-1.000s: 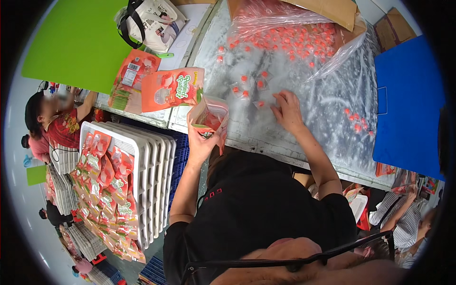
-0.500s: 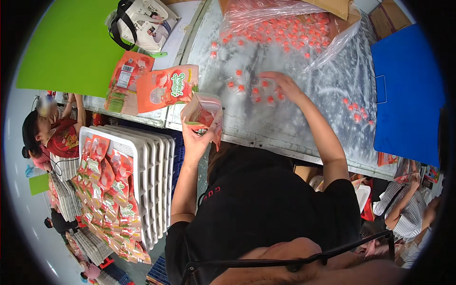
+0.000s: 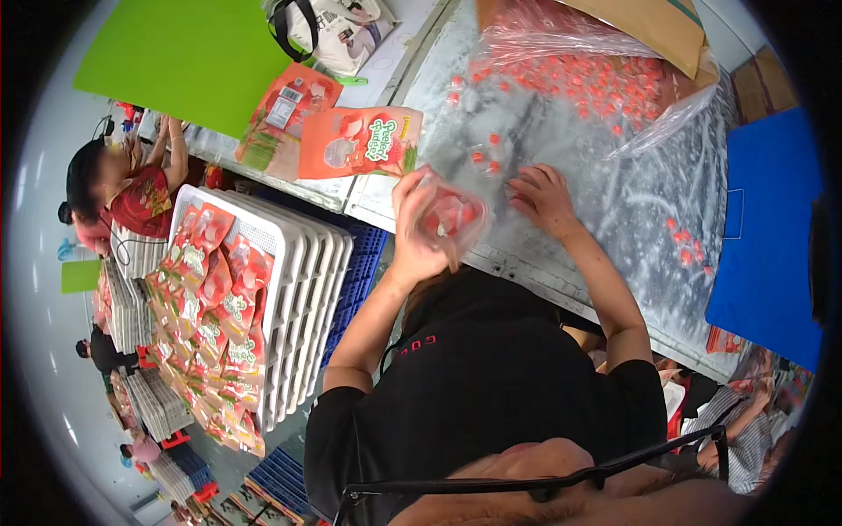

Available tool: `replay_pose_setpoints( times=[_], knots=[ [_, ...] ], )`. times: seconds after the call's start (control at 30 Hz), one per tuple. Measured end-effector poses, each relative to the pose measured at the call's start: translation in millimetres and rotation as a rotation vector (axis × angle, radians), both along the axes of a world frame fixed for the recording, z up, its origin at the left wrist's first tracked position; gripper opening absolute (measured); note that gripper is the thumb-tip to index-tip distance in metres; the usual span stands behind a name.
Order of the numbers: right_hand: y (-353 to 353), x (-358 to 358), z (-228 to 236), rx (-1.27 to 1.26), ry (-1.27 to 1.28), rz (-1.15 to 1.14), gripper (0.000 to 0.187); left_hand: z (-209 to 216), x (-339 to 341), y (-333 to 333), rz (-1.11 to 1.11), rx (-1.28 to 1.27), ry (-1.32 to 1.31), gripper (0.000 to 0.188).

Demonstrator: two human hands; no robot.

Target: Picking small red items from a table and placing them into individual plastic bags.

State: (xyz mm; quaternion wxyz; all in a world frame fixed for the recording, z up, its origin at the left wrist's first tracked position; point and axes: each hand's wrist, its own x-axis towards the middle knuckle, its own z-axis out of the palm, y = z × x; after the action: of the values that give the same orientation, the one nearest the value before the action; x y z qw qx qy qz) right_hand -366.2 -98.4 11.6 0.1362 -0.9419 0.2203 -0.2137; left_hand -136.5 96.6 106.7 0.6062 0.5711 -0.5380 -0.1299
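Observation:
My left hand (image 3: 409,241) is closed round a pink-red stand-up pouch (image 3: 449,221), tilted at the table's near edge, with red pieces showing at its mouth. My right hand (image 3: 545,202) lies low over the metal table, palm down, fingers stretched out and slightly bent; I see nothing held in it. Just left of its fingertips are three small wrapped red candies (image 3: 494,167). A flat printed pouch (image 3: 360,145) rests beyond my left hand, partly over another pouch (image 3: 289,110).
A heap of wrapped red candies (image 3: 605,88) spills from a plastic-lined carton at the back. More candies (image 3: 684,245) lie right, near a blue board (image 3: 767,237). Stacked white trays (image 3: 303,289) with filled pouches stand at left. A tote bag (image 3: 346,35) sits at back left. Other people work at both sides.
The candies that lay under my right hand are gone from that spot. My right hand has drawn nearer to me, and the pouch has turned and tipped toward it. The view has shifted.

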Motion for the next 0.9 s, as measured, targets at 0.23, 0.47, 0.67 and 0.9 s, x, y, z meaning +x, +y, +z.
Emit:
replay_pose_setpoints(
  times=[0.23, 0.47, 0.67, 0.9],
  knots=[
    [3.1, -10.5, -11.1, 0.123, -0.142, -0.108, 0.028, -7.9, -13.1, -1.3, -0.065, -0.01, -0.106, 0.092],
    [10.2, 2.5, 52.2, 1.251, -0.912, -0.427, 0.022, 3.7, -18.2, -2.0, -0.111, 0.059, -0.219, 0.1],
    [44.8, 39.4, 158.8, 1.52, -1.388, 0.074, 0.034, 11.7, -39.1, -27.6, -0.05, 0.194, -0.21, 0.104],
    [49.4, 49.1, 157.8, 1.194, -1.204, 0.056, 0.033, 15.1, -49.6, -43.5, -0.028, 0.166, -0.192, 0.107]
  ],
)
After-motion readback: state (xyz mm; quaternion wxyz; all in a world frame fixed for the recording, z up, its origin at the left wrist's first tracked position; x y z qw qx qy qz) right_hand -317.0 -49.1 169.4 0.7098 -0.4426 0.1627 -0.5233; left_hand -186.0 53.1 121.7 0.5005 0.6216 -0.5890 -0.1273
